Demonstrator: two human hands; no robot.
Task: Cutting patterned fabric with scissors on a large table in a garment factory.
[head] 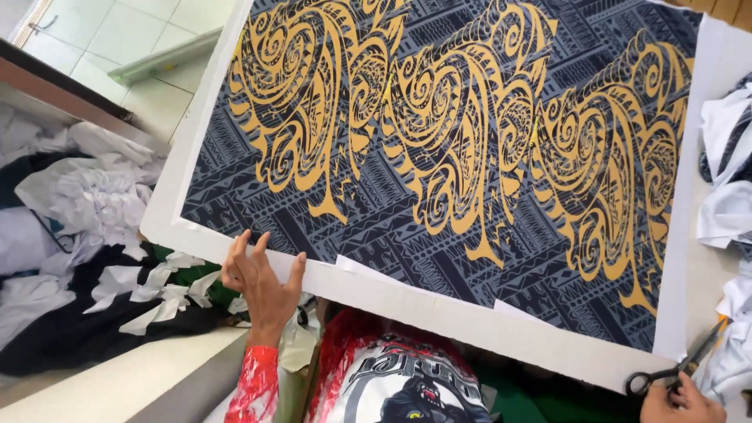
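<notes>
White fabric border (407, 301) under spread left hand (262, 278); right hand (677, 399) clasps scissors (677, 368) (corner).

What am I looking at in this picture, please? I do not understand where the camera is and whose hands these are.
The camera sits on a person's head and looks down, so both hands are that person's own. The left hand touches the white edge of a large printed sheet, dark grey with gold swirls, lying on a table. The right hand holds scissors at the sheet's corner. Heaps of white and dark cloth scraps lie to the left.
</notes>
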